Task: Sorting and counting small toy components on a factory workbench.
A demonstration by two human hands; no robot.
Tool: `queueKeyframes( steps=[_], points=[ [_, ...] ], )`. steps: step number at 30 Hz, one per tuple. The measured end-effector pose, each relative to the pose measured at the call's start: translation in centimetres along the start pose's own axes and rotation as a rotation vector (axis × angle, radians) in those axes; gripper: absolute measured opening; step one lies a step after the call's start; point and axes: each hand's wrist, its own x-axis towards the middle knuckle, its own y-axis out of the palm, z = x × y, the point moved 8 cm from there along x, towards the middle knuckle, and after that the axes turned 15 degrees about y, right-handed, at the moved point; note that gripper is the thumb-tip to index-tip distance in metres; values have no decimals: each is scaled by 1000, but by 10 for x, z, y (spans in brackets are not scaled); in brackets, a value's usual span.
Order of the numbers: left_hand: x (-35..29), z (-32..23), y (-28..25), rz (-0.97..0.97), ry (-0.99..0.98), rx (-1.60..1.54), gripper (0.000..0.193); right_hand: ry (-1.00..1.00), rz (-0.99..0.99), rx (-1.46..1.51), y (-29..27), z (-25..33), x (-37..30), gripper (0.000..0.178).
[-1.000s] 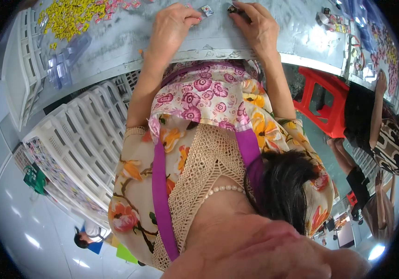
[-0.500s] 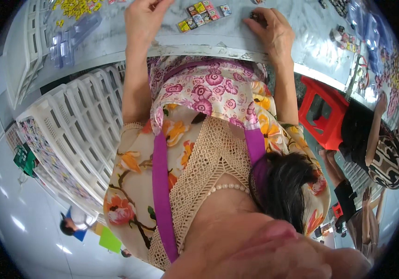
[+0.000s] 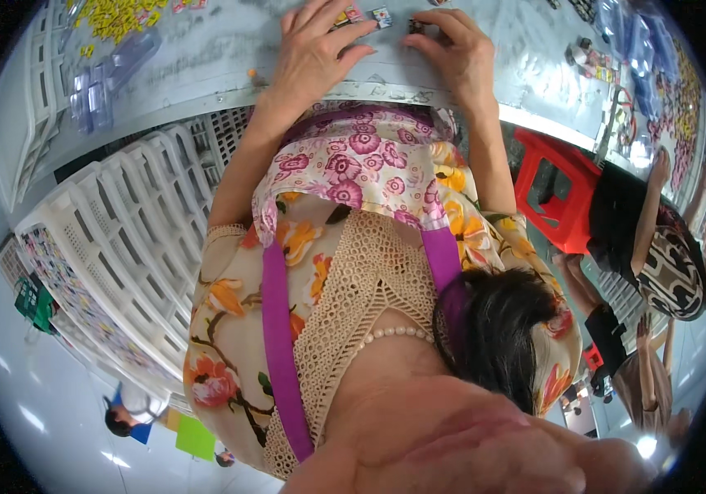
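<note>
My left hand reaches over a cluster of small colourful printed blocks, fingers stretched out and apart. It covers most of the cluster; whether the fingertips press on the blocks is hidden. A single blue-and-white block lies just beyond the fingers, between my two hands. My right hand is bent in a pinch, with a small dark block between thumb and forefinger. At the top edge, another small block shows above the right hand.
Yellow pieces and clear plastic trays lie on the grey table at left. White crates stand below. A red stool stands at right, near other people. More clear trays lie at the far right.
My left hand has swung right and lowered, now covering the block cluster. The right hand has shifted left with the dark block, bringing the hands closer together.
</note>
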Motion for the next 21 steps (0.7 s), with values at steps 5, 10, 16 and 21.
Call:
queueKeyframes(
  steps=[5, 10, 16, 21],
  points=[
    [-7, 7, 5, 18, 6, 16, 32, -35, 25, -110, 0, 6, 3, 34],
    [-12, 12, -3, 68, 36, -9, 29, 143, 161, 37, -11, -8, 5, 36],
    [-16, 27, -35, -26, 79, 159, 41, 204, 35, -50, -33, -50, 17, 33],
    [-81, 85, -67, -484, -364, -76, 33, 291, -155, -112, -58, -51, 57, 28]
  ],
)
